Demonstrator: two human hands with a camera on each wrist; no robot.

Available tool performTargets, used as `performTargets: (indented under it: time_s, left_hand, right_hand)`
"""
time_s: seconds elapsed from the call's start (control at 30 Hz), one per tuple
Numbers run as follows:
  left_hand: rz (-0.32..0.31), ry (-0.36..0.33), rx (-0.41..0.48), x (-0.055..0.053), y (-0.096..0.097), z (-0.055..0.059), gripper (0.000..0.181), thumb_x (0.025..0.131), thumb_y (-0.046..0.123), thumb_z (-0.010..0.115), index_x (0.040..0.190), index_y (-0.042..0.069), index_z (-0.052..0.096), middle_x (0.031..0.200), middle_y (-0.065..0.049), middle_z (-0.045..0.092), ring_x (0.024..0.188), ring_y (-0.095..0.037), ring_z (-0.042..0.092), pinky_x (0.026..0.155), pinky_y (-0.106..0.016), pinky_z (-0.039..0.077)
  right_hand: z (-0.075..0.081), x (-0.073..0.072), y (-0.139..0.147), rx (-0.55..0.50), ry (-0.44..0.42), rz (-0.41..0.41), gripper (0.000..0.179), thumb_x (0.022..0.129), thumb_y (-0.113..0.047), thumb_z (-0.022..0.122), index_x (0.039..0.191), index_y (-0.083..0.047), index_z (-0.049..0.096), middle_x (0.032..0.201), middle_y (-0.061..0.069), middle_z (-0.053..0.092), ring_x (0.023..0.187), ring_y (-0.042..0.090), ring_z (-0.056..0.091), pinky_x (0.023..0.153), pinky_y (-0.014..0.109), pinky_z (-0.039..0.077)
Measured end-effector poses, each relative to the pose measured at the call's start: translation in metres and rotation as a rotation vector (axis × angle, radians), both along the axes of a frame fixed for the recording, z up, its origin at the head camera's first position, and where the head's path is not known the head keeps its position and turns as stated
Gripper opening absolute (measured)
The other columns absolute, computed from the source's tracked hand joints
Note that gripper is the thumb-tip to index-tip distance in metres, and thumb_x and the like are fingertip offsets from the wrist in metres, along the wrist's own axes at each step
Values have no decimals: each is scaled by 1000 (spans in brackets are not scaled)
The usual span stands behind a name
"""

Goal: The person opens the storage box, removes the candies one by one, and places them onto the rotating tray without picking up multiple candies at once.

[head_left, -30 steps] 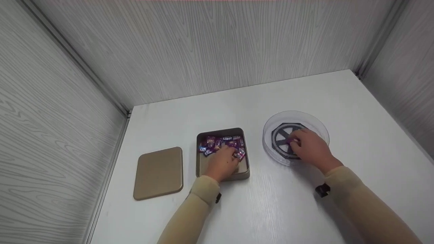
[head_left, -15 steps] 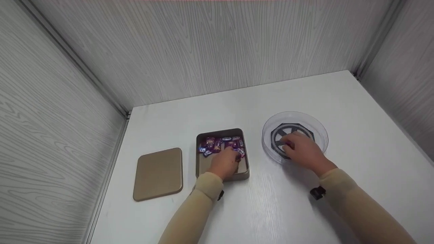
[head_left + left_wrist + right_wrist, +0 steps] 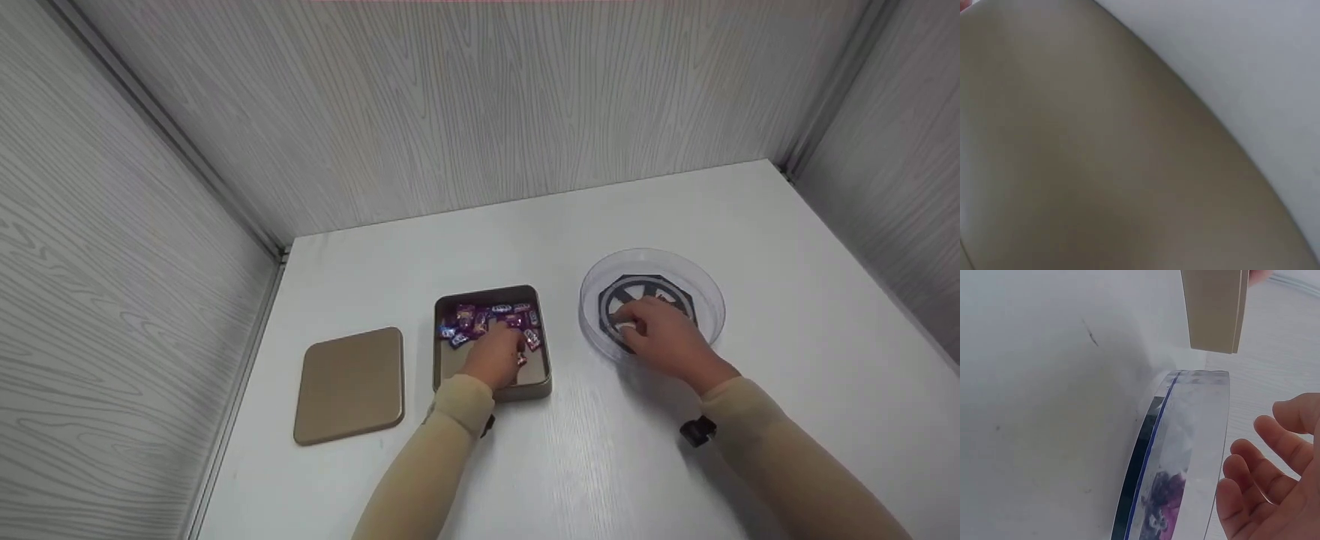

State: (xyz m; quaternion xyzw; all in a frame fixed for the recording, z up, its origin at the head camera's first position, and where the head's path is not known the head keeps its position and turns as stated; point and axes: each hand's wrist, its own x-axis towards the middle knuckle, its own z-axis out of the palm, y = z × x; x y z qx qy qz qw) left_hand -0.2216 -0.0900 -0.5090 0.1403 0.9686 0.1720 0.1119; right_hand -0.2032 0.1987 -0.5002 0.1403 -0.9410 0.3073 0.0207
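In the head view my left hand (image 3: 495,356) is inside a square gold tin (image 3: 534,390), its fingers curled down around a wrapped candy (image 3: 521,360) that peeks out at their side. More purple-wrapped candies (image 3: 480,322) lie along the tin's far half. My right hand (image 3: 667,337) hovers over a round clear plastic dish (image 3: 589,337) with loosely bent fingers. Through the dish wall in the right wrist view, a purple candy (image 3: 1165,506) shows inside; that hand's fingers (image 3: 1275,439) are spread and hold nothing. The tin's side fills most of the left wrist view.
A flat gold lid (image 3: 351,386) lies left of the tin on the white table (image 3: 585,465). Grey wood-grain panels (image 3: 480,105) rise behind and on both sides. A dark spoked pattern (image 3: 622,289) shows at the dish's bottom.
My left hand has drawn slightly back within the tin, with a candy now at its fingers. The right hand has let go of a candy in the dish and shifted slightly left.
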Motion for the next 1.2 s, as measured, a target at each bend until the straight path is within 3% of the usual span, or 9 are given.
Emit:
performTargets:
  time_s: [0.2,0.37,0.47,0.57,0.67,0.83,1.07,1.2]
  left_hand:
    - [-3,63,-85,-2,-2,-6,13,90,4,66,98,12,71,110,-8,64,92,-23,65,78,-41,56]
    - [20,39,-86,-2,-5,-6,10,85,8,73,88,16,67,90,0,63,78,-18,62,66,-39,53]
    - [31,29,-44,0,-7,-8,11,90,15,73,84,18,64,79,5,63,73,-15,60,66,-38,52]
    - [46,39,15,3,-10,-8,11,94,20,70,86,19,63,78,7,62,73,-14,59,68,-36,51]
    - [60,67,82,7,-13,-6,3,96,17,66,95,19,65,85,7,65,77,-13,62,73,-36,53]
    - [78,115,142,14,-15,2,17,98,19,62,113,19,69,100,4,69,90,-15,64,83,-37,53]
    - [152,108,297,26,-8,12,16,98,25,66,112,19,68,94,9,64,83,-10,60,74,-32,51]
    - [163,100,385,32,-2,16,14,97,25,67,109,18,66,92,8,64,81,-10,59,73,-31,52]
  right_hand:
    - [-3,3,-3,-17,12,12,27,96,-17,61,119,-9,71,113,7,66,94,24,58,84,44,48]
    - [-5,7,-6,-47,-23,2,26,96,-18,63,119,-9,71,113,6,65,97,25,60,85,46,50]
    - [-6,9,-9,-67,-26,5,24,96,-18,64,117,-10,71,113,6,66,98,24,62,86,46,51]
    - [-7,11,-13,-93,-9,22,23,96,-17,64,116,-9,72,114,6,67,99,24,63,88,46,52]
    - [-7,14,-17,-116,5,38,23,95,-15,64,116,-8,72,114,6,67,100,25,64,90,47,51]
    - [-5,21,-27,-137,5,42,23,95,-16,66,116,-10,71,114,4,66,102,26,64,90,46,52]
    - [-5,34,-45,-182,27,65,26,95,-16,68,120,-12,70,116,1,67,100,22,64,83,43,54]
    - [-5,39,-56,-212,55,94,27,94,-14,68,122,-13,68,115,-1,67,98,19,64,80,38,53]
